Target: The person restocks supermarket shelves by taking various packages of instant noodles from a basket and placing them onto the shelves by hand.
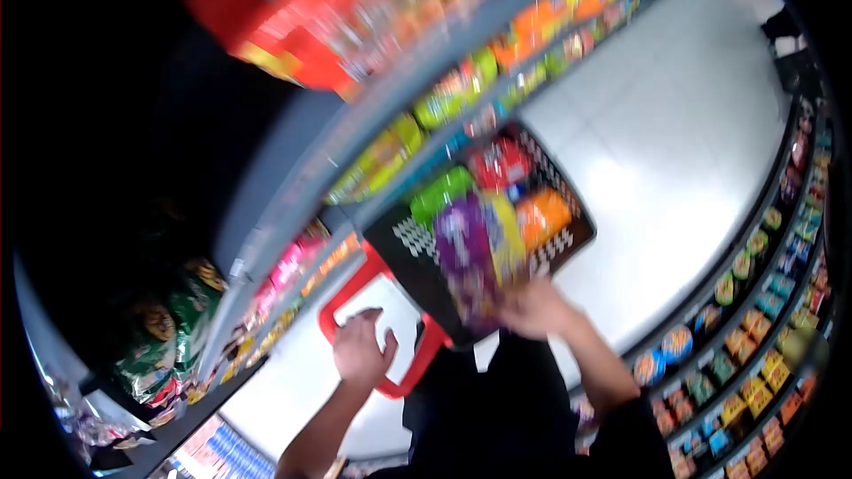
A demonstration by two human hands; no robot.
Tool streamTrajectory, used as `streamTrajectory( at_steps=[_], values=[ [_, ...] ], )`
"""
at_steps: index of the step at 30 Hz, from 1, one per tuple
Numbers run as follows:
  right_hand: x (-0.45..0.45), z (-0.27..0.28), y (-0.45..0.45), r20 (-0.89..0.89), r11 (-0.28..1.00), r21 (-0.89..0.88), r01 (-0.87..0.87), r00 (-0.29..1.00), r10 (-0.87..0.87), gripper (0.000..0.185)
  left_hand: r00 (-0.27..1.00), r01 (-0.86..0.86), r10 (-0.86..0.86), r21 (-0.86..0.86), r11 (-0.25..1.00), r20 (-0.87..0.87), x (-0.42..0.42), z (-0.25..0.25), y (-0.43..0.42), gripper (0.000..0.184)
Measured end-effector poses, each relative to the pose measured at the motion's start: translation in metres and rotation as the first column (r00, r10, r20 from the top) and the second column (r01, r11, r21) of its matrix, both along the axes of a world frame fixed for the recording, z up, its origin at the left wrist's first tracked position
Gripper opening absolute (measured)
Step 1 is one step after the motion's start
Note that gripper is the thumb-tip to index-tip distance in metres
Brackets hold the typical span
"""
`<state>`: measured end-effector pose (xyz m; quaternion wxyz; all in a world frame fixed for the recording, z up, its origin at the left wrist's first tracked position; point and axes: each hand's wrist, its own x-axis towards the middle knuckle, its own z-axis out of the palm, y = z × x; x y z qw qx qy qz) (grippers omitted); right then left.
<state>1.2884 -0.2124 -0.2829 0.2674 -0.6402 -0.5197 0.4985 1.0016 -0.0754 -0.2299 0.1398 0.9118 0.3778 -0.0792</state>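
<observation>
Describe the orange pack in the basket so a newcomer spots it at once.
Find the black basket with the red handle. Inside, the orange pack lies at the side away from the green pack, beyond the purple and yellow packaging. Its plain orange colour sets it apart from those and the red pack.

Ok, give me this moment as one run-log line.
left hand: at red handle, fingers spread | right hand: touching purple bag | basket: also green pack, red pack, orange pack | image: partly blurred
</observation>
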Motion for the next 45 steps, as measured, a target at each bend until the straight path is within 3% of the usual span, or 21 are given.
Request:
streamTrajectory(
  at_steps=[2, 5, 6, 7, 8, 10, 11, 13, 15, 17, 20, 21, 23, 28, 29, 33, 35, 37, 39, 42, 45],
  values=[
    [-0.006, 0.062, -0.016, -0.223, 0.991, 0.128, 0.048, 0.975, -0.018, 0.027, 0.991, -0.035, 0.034, 0.004, 0.999, 0.133, -0.003, 0.004, -0.001, 0.041],
    [-0.003, 0.147, -0.030, -0.496, 0.954, 0.295, -0.056, 0.844, 0.203, 0.039, 0.956, -0.074, 0.111, -0.142, 0.987, 0.270, -0.004, 0.013, 0.003, 0.038],
    [-0.001, 0.166, -0.035, -0.543, 0.933, 0.348, -0.093, 0.791, 0.281, 0.035, 0.792, -0.148, 0.425, -0.537, 0.830, 0.438, -0.011, -0.017, 0.000, 0.040],
    [0.002, 0.183, -0.041, -0.585, 0.910, 0.396, -0.127, 0.729, 0.356, 0.032, 0.559, -0.043, 0.714, -0.845, 0.533, 0.422, -0.011, -0.038, 0.000, 0.042],
    [0.000, 0.198, -0.043, -0.702, 0.922, 0.386, 0.012, 0.653, 0.285, 0.028, 0.543, -0.016, 0.703, -0.831, 0.556, 0.460, -0.004, -0.024, 0.006, 0.042],
    [0.000, 0.216, -0.049, -0.890, 0.916, 0.296, 0.270, 0.427, 0.162, 0.022, 0.493, 0.089, 0.704, -0.835, 0.543, 0.511, 0.012, -0.011, -0.025, 0.043],
    [0.002, 0.206, -0.060, -0.901, 0.913, 0.182, 0.364, 0.433, 0.007, 0.024, 0.471, 0.139, 0.708, -0.836, 0.530, 0.527, -0.030, -0.015, -0.047, 0.044],
    [0.003, 0.231, -0.058, -0.940, 0.812, -0.100, 0.575, 0.214, -0.267, 0.029, 0.430, 0.232, 0.719, -0.836, 0.497, 0.546, -0.035, -0.008, -0.068, 0.045],
    [0.013, 0.240, -0.057, -0.900, 0.775, -0.319, 0.546, 0.082, -0.428, 0.035, 0.401, 0.304, 0.743, -0.843, 0.444, 0.536, -0.030, 0.020, -0.071, 0.046],
    [0.013, 0.222, -0.064, -0.915, 0.795, -0.321, 0.514, 0.049, -0.401, 0.049, 0.384, 0.347, 0.786, -0.864, 0.364, 0.485, 0.008, 0.048, -0.070, 0.047],
    [0.000, 0.210, -0.075, -0.841, 0.759, -0.236, 0.607, 0.265, -0.472, 0.060, 0.378, 0.427, 0.823, -0.868, 0.252, 0.425, -0.018, 0.066, -0.076, 0.049],
    [0.000, 0.196, -0.075, -0.951, 0.810, -0.095, 0.579, 0.188, -0.246, 0.059, 0.380, 0.463, 0.825, -0.858, 0.223, 0.419, -0.010, 0.067, -0.084, 0.050],
    [-0.015, 0.207, -0.079, -0.897, 0.696, -0.099, 0.711, 0.239, -0.372, 0.062, 0.382, 0.525, 0.833, -0.836, 0.161, 0.401, -0.040, 0.067, -0.089, 0.051],
    [-0.034, 0.218, -0.080, -0.879, 0.666, -0.227, 0.711, 0.144, -0.454, 0.069, 0.362, 0.603, 0.900, -0.797, -0.028, 0.242, -0.005, 0.116, -0.084, 0.054],
    [-0.035, 0.218, -0.085, -0.856, 0.682, -0.203, 0.703, 0.211, -0.472, 0.070, 0.350, 0.598, 0.921, -0.798, -0.077, 0.173, 0.010, 0.130, -0.085, 0.054],
    [-0.038, 0.202, -0.098, -0.924, 0.781, -0.227, 0.582, 0.125, -0.362, 0.071, 0.274, 0.602, 0.957, -0.759, -0.247, -0.093, 0.023, 0.153, -0.080, 0.057],
    [-0.037, 0.224, -0.086, -0.882, 0.741, -0.334, 0.583, 0.084, -0.464, 0.063, 0.238, 0.642, 0.960, -0.717, -0.270, -0.148, 0.037, 0.158, -0.078, 0.058],
    [-0.040, 0.230, -0.078, -0.825, 0.709, -0.327, 0.625, 0.177, -0.536, 0.053, 0.221, 0.696, 0.962, -0.665, -0.270, -0.159, 0.035, 0.168, -0.079, 0.059],
    [-0.047, 0.240, -0.071, -0.796, 0.628, -0.391, 0.673, 0.096, -0.598, 0.048, 0.266, 0.783, 0.945, -0.530, -0.326, -0.189, 0.033, 0.183, -0.077, 0.057],
    [-0.053, 0.249, -0.079, -0.813, 0.594, -0.341, 0.729, 0.089, -0.576, 0.045, 0.257, 0.678, 0.961, -0.691, -0.252, -0.098, 0.037, 0.207, -0.071, 0.051],
    [-0.049, 0.253, -0.095, -0.622, 0.502, -0.119, 0.857, 0.330, -0.710, 0.046, 0.289, 0.768, 0.944, -0.551, -0.327, -0.159, 0.043, 0.185, -0.055, 0.055]
  ],
)
